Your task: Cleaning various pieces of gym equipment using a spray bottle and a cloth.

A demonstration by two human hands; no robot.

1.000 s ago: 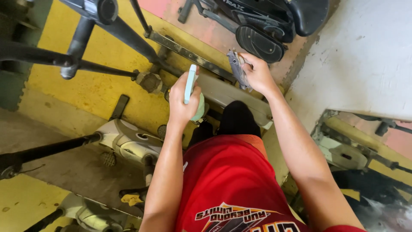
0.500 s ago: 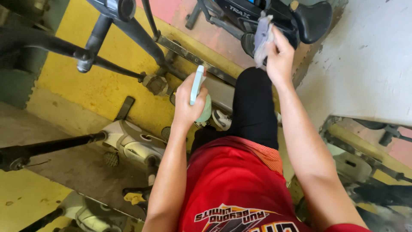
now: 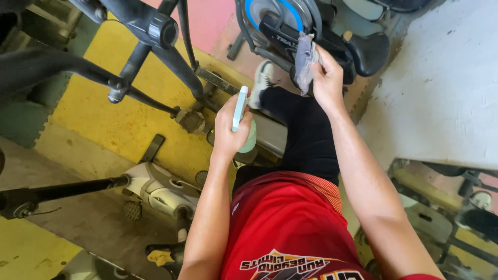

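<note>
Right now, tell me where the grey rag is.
In the head view, the grey rag is upper centre, bunched in the right hand against the black exercise bike, above the raised knee.

I count two hands: my left hand [image 3: 231, 129] around one pale spray bottle [image 3: 241, 118], my right hand [image 3: 328, 78] gripping one grey cloth [image 3: 304, 61]. One white shoe [image 3: 262, 81] showing, one black pedal [image 3: 369, 52] just past the cloth.

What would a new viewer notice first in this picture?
First the red shirt at the bottom centre. Above it, the left hand grips a pale green bottle, and the right hand holds a grey cloth against a black exercise bike at the top.
</note>
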